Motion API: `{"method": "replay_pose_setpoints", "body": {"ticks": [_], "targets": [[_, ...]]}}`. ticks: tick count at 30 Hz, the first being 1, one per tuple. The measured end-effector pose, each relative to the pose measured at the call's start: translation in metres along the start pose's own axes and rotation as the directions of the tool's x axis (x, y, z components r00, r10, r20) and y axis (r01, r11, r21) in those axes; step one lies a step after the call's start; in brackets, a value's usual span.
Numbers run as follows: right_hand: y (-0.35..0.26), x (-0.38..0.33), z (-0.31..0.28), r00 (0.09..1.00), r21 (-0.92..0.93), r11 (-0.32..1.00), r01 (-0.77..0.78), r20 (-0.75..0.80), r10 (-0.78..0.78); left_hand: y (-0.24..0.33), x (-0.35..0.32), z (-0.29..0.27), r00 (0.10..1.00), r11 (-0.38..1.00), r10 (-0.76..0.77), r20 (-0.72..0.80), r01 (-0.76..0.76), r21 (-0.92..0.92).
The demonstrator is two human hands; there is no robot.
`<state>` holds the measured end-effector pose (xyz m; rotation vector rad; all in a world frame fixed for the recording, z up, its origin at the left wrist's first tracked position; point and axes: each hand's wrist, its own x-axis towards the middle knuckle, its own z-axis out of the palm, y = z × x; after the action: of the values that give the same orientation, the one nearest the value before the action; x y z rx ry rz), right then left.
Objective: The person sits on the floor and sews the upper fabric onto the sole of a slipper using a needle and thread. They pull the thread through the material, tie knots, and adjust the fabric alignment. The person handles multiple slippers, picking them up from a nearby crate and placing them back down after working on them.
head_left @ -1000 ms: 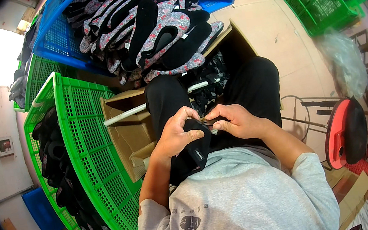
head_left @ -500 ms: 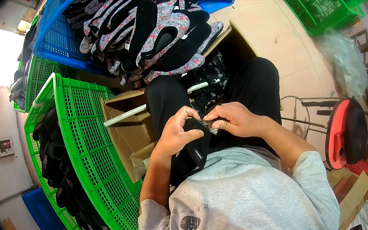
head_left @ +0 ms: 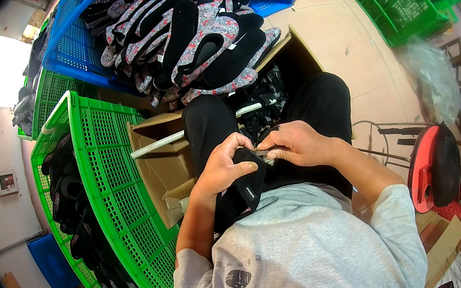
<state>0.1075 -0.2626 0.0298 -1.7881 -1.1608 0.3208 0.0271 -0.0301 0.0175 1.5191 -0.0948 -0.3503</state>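
Seen from above, both hands are held together over the lap of a seated person in black trousers and a grey shirt. The left hand [head_left: 223, 167] is clenched around a black slipper [head_left: 242, 192], thumb on top, fingers curled over its upper end. The slipper's long axis is tilted, running from the hands down and slightly left toward the body, with its lower end resting against the shirt. The right hand [head_left: 296, 144] is just beside the left, touching the slipper's top edge; its fingertips are pinched on something small and pale there, too small to be identified. Both hands are equally close to the slipper; the working point lies between them, at the slipper's upper end.

Beyond the hands, an open cardboard box [head_left: 164, 170] is set by the left knee, with a white tube [head_left: 160, 143] laid across it. More dark items are partly hidden in another box between the knees. Farther forward, a blue crate [head_left: 75, 48] is piled with flowered and black slippers [head_left: 192, 32]. To the left, a green crate [head_left: 112, 177] holds a row of black slippers along its far side. To the right, a red-and-black stool [head_left: 434, 166] stands on the bare floor, well apart. Nothing is placed between the hands and the boxes.
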Motion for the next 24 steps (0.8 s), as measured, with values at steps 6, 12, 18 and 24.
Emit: {"method": "replay_pose_setpoints", "body": {"ticks": [6, 12, 18, 24], "targets": [[0.002, 0.002, -0.003, 0.999, -0.011, 1.0, -0.006, 0.038, 0.006, -0.001, 0.001, 0.0, 1.0, 0.999, -0.032, 0.001, 0.031, 0.031], [0.003, -0.002, -0.003, 0.996, 0.027, 0.998, -0.059, 0.066, 0.058, -0.003, 0.003, 0.001, 1.0, 0.997, -0.025, 0.018, 0.024, 0.067], [0.009, -0.01, 0.014, 0.986, 0.287, 0.947, -0.146, -0.034, 0.163, -0.002, 0.002, 0.001, 0.999, 0.999, -0.028, 0.022, 0.027, 0.045], [0.024, -0.022, 0.035, 0.898, 0.722, 0.66, -0.205, -0.13, 0.42, -0.003, 0.001, -0.002, 0.996, 0.997, -0.074, 0.044, 0.073, 0.016]]}}
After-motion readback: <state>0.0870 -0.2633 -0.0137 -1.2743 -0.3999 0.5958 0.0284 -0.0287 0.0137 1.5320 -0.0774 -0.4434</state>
